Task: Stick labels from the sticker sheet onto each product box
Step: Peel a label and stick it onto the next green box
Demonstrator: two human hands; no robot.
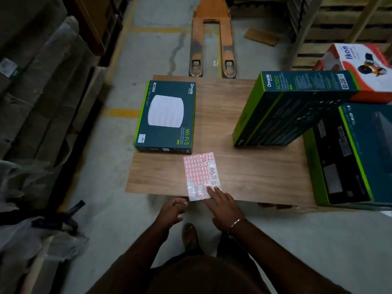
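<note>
we found the job at an early stage, as far as we could judge. the sticker sheet (pixel 201 176) lay flat at the near edge of the wooden table (pixel 254 166), with many red-bordered labels in their rows and a patch of gaps and loose-looking ones along its right side and near end. our right hand (pixel 224 203) reached over the table edge with fingers straight, the fingertips (pixel 211 190) pressing on the near corner of the sheet; it gripped nothing. our left hand (pixel 172 210) hung just off the table edge beside the sheet, fingers loosely curled and holding nothing that we could see. the flat product box (pixel 166 116) lay face up at the far left of the table, just beyond the sheet, and a small white tag showed at its near left corner; whether that was one of our labels we could not tell. the tilted product box (pixel 292 109) leaned at the right, and a larger dark box (pixel 347 158) stood beside it off the table's right end; we saw no red-bordered label on either, so these looked left to do. all the boxes were shut, so their contents were hidden. an orange pallet jack (pixel 212 39) sat on the floor beyond the table.
</note>
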